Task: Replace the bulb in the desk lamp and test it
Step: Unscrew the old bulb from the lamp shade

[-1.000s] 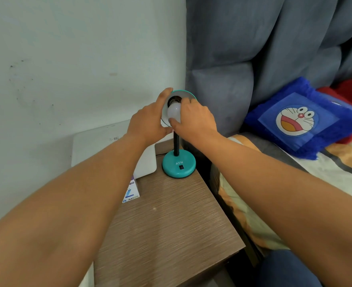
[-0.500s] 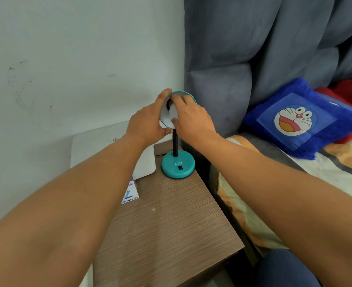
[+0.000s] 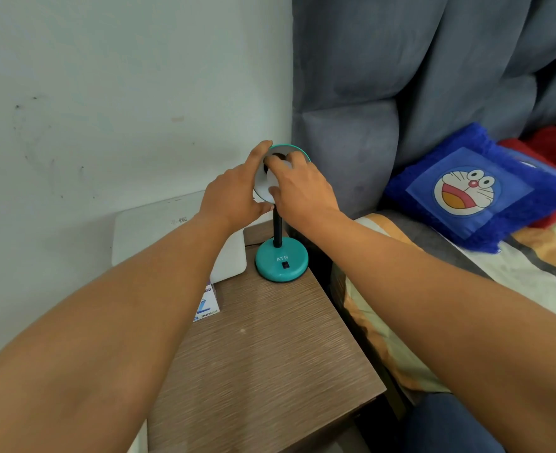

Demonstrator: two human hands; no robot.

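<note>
Evidently mid-fitting: the left hand [image 3: 234,194] gripped the lamp shade [image 3: 291,148] at its nine o'clock rim, while the right hand [image 3: 303,188] closed around the bulb [image 3: 278,168] inside it. Turning should be gentle and square to the socket, with the base [image 3: 281,261] kept planted on the tabletop [image 3: 270,354].

The wall [image 3: 106,93] and white box [image 3: 159,230] hem the lamp [image 3: 281,259] on its left, the padded headboard [image 3: 352,152] crowds its right; the tabletop [image 3: 263,354] in front lies open.

Home bedroom, padded headboard [image 3: 433,76], cartoon pillow [image 3: 473,191] (blue, plush), bedside table [image 3: 270,354]
</note>
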